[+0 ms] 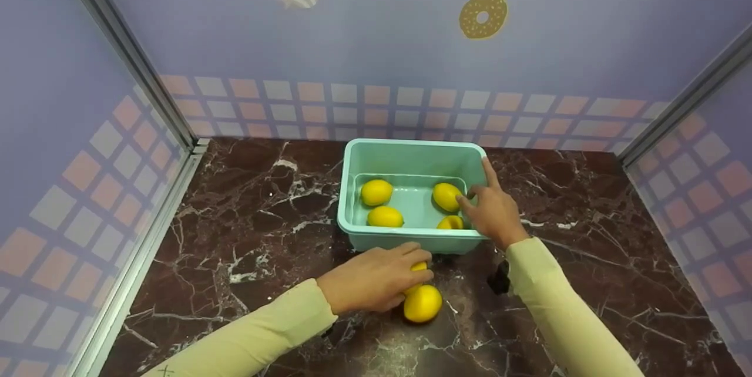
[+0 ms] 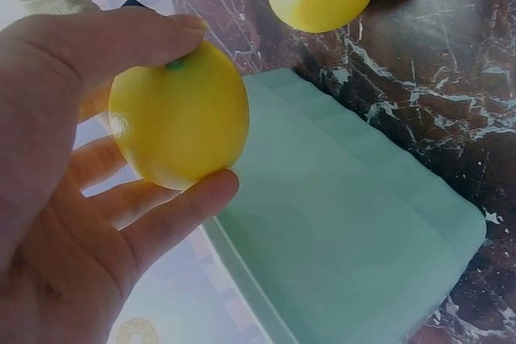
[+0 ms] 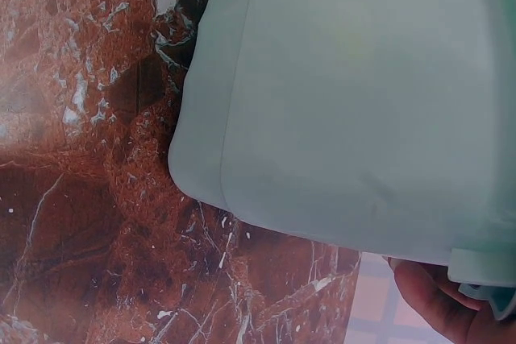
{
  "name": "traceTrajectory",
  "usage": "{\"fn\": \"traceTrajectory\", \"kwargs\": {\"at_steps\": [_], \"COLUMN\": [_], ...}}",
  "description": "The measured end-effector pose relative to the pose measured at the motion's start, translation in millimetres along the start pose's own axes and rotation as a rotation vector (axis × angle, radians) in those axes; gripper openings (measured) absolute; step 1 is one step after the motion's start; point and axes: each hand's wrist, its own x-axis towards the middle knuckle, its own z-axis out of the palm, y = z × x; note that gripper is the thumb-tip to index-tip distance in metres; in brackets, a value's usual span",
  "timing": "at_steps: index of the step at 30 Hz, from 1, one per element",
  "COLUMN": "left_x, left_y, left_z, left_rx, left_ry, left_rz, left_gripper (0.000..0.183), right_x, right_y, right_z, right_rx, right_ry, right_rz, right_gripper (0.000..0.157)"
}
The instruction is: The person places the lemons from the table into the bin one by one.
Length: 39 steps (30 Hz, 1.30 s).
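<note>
In the head view my left hand [image 1: 373, 280] holds a yellow lemon [image 2: 181, 122] just in front of a mint-green plastic bin [image 1: 411, 241]. The left wrist view shows thumb on one side of this fruit, near its green stem spot, and fingers on the other. Close by, a second lemon [image 1: 423, 304] lies on the dark marble tabletop. My right hand [image 1: 496, 212] grips the bin's right rim, thumb inside and index finger stretched along the edge. Several lemons [image 1: 385, 217] lie on the bin's floor, one [image 1: 450, 222] partly hidden by the front wall.
The bin stands near the back of a dark red-brown marble table [image 1: 282, 201]. A purple wall [image 1: 388, 42] with tile and donut prints rises behind it. Side panels with metal edge strips [image 1: 132, 312] bound the table left and right.
</note>
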Motion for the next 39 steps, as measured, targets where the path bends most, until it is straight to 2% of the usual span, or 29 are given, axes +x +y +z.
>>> {"fn": "traceTrajectory", "kwargs": {"at_steps": [19,25,32,39], "left_x": [6.6,10.1,12.6,15.3], "left_y": [-1.7,-3.4,-5.3,-7.6], "left_z": [-12.0,-15.3,-20.3,-24.7], "left_rx": [-0.013,0.010,0.019,0.026], "left_ry": [0.047,0.026,0.000,0.010], "left_rz": [0.017,0.009,0.007,0.010], "left_gripper": [0.021,0.020,0.027,0.028], "right_x": [-1,-2,-1,-1], "right_y": [0,0,0,1], "right_z": [0.7,-0.2,-0.3,-0.2], "right_rx": [0.006,0.003,-0.002,-0.002], "right_ry": [0.013,0.012,0.006,0.007], "right_rz": [-0.014,-0.014,0.000,-0.004], "right_gripper": [0.036,0.038,0.037,0.038]}}
